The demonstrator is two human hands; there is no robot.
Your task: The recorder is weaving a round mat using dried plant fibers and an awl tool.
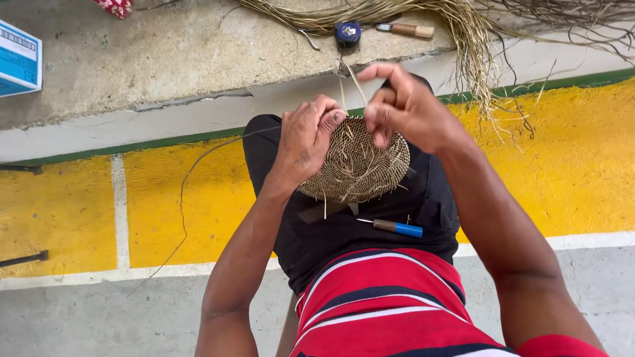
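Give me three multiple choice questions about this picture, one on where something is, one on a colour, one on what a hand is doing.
1. Where does the awl lie?
A. on the person's lap
B. on the concrete step
C. in the blue box

2. What colour is the awl's handle tip?
A. red
B. blue
C. green

3. What is the right hand doing?
A. resting flat on the floor
B. holding the tape measure
C. pinching a thin strand above the woven disc

Answers:
1 A: it rests on the dark cloth over the thighs, below the woven disc.
2 B: the end of the handle is bright blue.
3 C: its fingers close on a strand while the left hand steadies the disc.
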